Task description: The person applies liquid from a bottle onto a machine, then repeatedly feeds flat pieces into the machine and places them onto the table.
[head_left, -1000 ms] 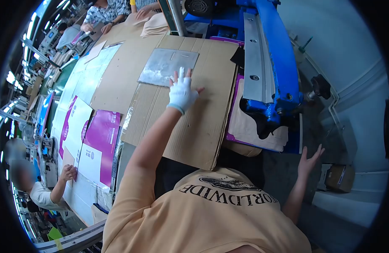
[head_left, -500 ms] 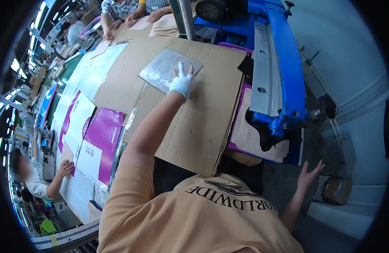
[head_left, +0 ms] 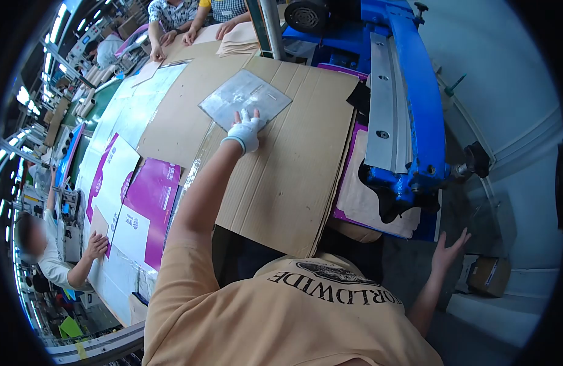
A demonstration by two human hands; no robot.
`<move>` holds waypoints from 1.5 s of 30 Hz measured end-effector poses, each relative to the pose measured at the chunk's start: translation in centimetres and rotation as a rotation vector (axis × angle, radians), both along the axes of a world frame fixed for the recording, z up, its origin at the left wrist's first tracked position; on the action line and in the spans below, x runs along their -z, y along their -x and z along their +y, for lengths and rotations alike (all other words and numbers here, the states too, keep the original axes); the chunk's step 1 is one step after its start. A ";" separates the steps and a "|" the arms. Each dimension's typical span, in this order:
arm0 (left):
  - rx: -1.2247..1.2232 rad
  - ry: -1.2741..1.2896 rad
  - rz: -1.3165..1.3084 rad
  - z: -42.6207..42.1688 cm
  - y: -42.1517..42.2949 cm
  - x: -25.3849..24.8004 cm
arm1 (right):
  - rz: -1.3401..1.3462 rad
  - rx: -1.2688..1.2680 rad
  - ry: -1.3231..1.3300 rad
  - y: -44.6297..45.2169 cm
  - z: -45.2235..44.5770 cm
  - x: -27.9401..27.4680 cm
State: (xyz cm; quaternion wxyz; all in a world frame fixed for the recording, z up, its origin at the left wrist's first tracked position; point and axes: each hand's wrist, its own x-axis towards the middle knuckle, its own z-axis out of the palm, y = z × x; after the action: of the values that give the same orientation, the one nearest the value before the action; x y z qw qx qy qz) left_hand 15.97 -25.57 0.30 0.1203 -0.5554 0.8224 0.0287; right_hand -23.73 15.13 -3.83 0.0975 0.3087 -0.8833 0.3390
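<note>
Plate [head_left: 236, 96], on cardboard [head_left: 281, 183], 12 o'clock of left hand [head_left: 244, 132] | left fingers loosely spread, ungripping, at near edge; contact unclear | right hand [head_left: 450, 252], 4 o'clock: splayed, empty | step: likely adjusting plate; next calls for steady fingertips

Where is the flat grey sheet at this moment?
In the head view, the flat grey sheet lies left of the blue machine, across the upper left edge of the creased cardboard, with the gloved left hand at its near side.
</note>
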 end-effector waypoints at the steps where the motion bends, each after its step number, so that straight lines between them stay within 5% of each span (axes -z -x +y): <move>1: 0.011 -0.001 -0.023 0.0 0.3 0.4 | 0.002 -0.009 -0.001 0.1 -0.2 0.0; 11: 0.026 0.233 0.040 1.1 1.1 2.3 | 0.000 0.013 0.004 0.9 0.6 0.6; 17: 0.034 0.676 0.020 -0.1 -2.7 2.6 | -0.001 0.004 0.012 1.0 0.8 0.4; 25: -0.466 0.716 0.296 -0.6 -7.6 -1.8 | -0.022 0.000 0.050 0.4 -0.1 -0.8; 29: -0.214 0.811 0.284 1.0 -9.7 -1.3 | 0.054 -0.024 0.131 1.3 -1.6 -4.3; 35: 0.223 1.105 0.497 9.4 -8.9 -11.4 | 0.308 -0.280 0.487 1.8 -6.1 -15.7; 39: 0.584 1.167 0.740 12.3 -6.0 -16.6 | 0.130 -0.660 0.675 -1.7 -10.9 -23.5; 41: 0.714 1.091 0.796 13.6 -3.9 -18.5 | -0.222 -0.891 0.697 -3.2 -13.2 -26.2; 43: 0.853 1.053 0.817 14.1 -1.9 -20.0 | -0.916 -1.114 0.689 -3.9 -14.6 -28.1; 45: 0.953 1.060 0.825 14.7 0.3 -21.1 | -1.106 -1.181 0.456 -4.0 -15.1 -28.9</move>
State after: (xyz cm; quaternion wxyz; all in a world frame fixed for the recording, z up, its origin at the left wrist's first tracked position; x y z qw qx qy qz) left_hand 15.66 -10.91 21.38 -0.4704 -0.0748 0.8525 -0.2155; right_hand -19.76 0.07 25.10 -0.4830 0.4822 -0.4068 0.6072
